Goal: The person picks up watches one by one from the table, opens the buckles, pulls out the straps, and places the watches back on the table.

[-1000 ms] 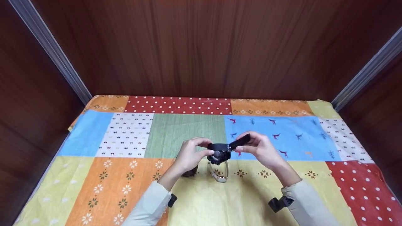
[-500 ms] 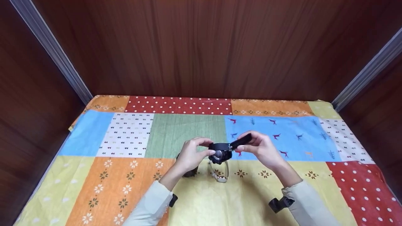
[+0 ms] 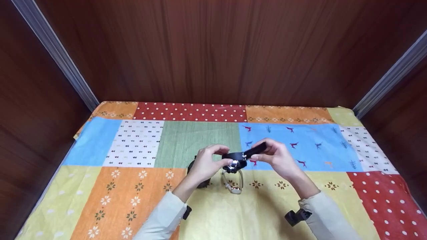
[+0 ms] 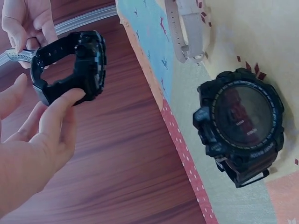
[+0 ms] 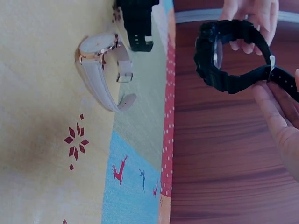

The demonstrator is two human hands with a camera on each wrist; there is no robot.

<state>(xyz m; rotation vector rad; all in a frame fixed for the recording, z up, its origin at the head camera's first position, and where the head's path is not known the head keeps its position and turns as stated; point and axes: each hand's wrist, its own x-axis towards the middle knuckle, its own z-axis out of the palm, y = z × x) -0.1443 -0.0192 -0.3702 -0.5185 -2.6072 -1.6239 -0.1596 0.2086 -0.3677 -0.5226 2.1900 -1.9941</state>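
Note:
A black digital-style wristwatch (image 3: 235,156) is held up over the table, its strap closed into a loop through a metal buckle (image 5: 272,60). My left hand (image 3: 206,164) grips the watch by its strap near the case (image 4: 96,65), thumb at the case back. The loose strap end is pinched by my right hand (image 3: 279,159), just past the buckle. Below on the cloth lie a white-strapped watch (image 5: 98,44) with a rose-gold rim and a second black wristwatch (image 4: 245,116). In the head view my left hand partly covers that second one.
A patchwork-patterned cloth (image 3: 200,133) covers the table. Brown wood-grain panels (image 3: 213,50) enclose the back and both sides, with metal strips (image 3: 63,60) in the corners. Dark wrist cameras (image 3: 297,216) sit at both sleeves.
My left hand has shifted slightly to the right, its thumb now further across the back of the watch. The right hand keeps its pinch on the strap end almost unmoved.

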